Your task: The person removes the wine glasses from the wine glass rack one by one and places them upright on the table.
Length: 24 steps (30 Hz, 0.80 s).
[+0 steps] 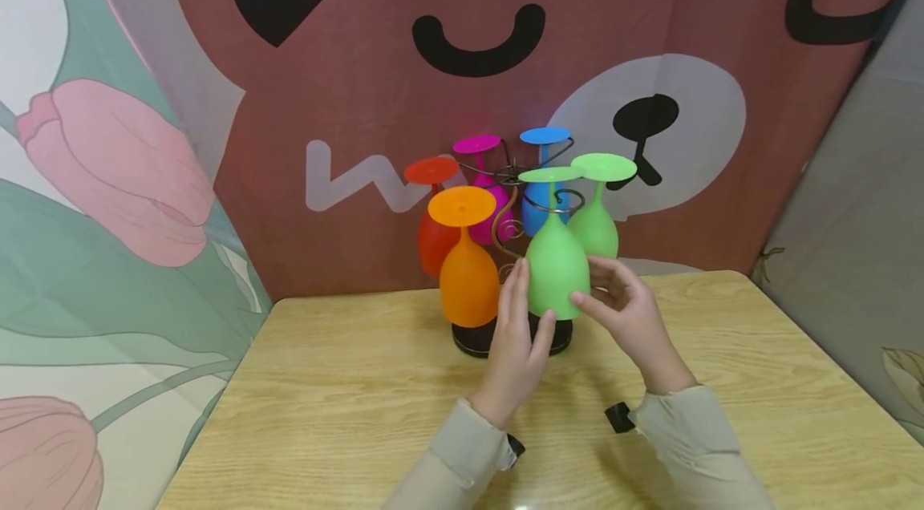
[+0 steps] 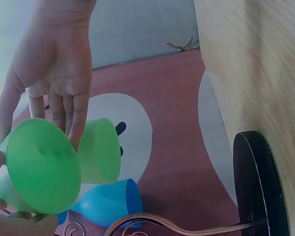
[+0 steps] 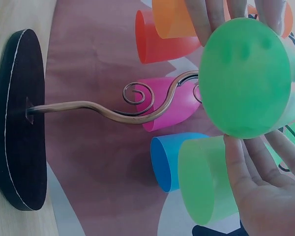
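Upside down, a green plastic wine glass (image 1: 557,265) hangs at the front of a metal glass rack (image 1: 498,225), its stem within a curled hook and its foot on top. Fingers of my left hand (image 1: 514,346) lie along the left of its bowl, thumb at the lower front. My right hand (image 1: 637,319) holds the bowl's right side, thumb near the rim. Both hands grip this one glass. In the right wrist view the glass's bowl (image 3: 245,78) shows fingers on opposite sides; the left wrist view also shows the bowl (image 2: 44,167) between them.
Orange (image 1: 469,285), red (image 1: 435,241), magenta (image 1: 480,144), blue (image 1: 545,135) and second green (image 1: 597,229) glasses hang inverted around the rack. Its black base (image 1: 472,340) stands on a wooden table (image 1: 346,398). A bear-patterned cloth (image 1: 346,93) hangs close behind.
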Each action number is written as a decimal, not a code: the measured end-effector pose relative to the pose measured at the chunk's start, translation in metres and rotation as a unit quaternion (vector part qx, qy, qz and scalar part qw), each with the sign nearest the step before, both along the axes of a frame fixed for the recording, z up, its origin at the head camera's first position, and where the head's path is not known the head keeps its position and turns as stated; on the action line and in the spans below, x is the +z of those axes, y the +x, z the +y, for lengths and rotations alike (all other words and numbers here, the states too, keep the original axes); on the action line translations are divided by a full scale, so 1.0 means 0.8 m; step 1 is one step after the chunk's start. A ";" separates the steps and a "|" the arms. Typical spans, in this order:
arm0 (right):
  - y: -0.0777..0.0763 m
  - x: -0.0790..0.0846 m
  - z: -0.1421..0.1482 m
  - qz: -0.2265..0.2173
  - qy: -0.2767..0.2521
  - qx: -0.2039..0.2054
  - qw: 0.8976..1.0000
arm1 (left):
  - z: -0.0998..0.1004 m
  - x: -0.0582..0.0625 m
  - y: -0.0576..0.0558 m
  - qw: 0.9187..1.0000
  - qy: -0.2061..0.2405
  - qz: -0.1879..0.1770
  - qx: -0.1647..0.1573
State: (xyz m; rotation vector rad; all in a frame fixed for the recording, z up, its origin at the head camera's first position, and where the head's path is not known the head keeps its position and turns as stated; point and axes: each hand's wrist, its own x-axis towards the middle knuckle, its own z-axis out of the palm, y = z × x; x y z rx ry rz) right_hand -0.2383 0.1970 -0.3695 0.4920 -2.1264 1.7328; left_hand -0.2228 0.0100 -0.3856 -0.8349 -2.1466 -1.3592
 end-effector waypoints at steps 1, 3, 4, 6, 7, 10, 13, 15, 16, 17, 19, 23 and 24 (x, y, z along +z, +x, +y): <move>0.000 0.000 0.001 0.000 0.000 -0.002 1.000 | 0.000 0.001 0.000 1.000 -0.003 -0.001 -0.001; 0.000 0.000 0.002 0.001 0.000 -0.005 1.000 | 0.000 0.002 -0.001 1.000 -0.007 -0.004 -0.004; 0.000 0.000 0.003 0.002 0.000 -0.008 1.000 | 0.000 0.003 -0.001 1.000 -0.009 -0.005 -0.005; 0.000 0.000 0.004 0.004 -0.002 -0.010 1.000 | 0.000 0.005 -0.002 1.000 -0.011 -0.009 -0.010; 0.001 0.000 0.004 0.005 -0.003 -0.011 1.000 | 0.000 0.006 -0.002 1.000 -0.013 -0.010 -0.012; 0.001 0.000 0.006 0.007 -0.006 -0.011 1.000 | 0.000 0.007 -0.002 1.000 -0.018 -0.012 -0.015; 0.003 -0.001 0.009 0.005 -0.012 -0.007 1.000 | 0.002 0.010 -0.002 0.999 -0.024 -0.013 -0.019; 0.005 -0.001 0.012 0.005 -0.016 -0.005 1.000 | 0.003 0.011 -0.002 0.999 -0.027 -0.013 -0.023; 0.006 -0.002 0.013 0.005 -0.018 -0.003 1.000 | 0.003 0.012 -0.002 0.999 -0.028 -0.012 -0.025; 0.007 -0.002 0.014 0.006 -0.020 -0.001 1.000 | 0.004 0.012 -0.002 0.999 -0.029 -0.011 -0.026; 0.009 -0.003 0.016 0.008 -0.025 0.004 1.000 | 0.004 0.012 -0.001 0.999 -0.032 -0.007 -0.028; 0.012 -0.006 0.019 0.012 -0.032 0.015 0.999 | 0.005 0.011 0.000 0.999 -0.035 0.002 -0.031; 0.012 -0.006 0.020 0.013 -0.035 0.017 0.999 | 0.005 0.011 0.001 0.999 -0.036 0.002 -0.032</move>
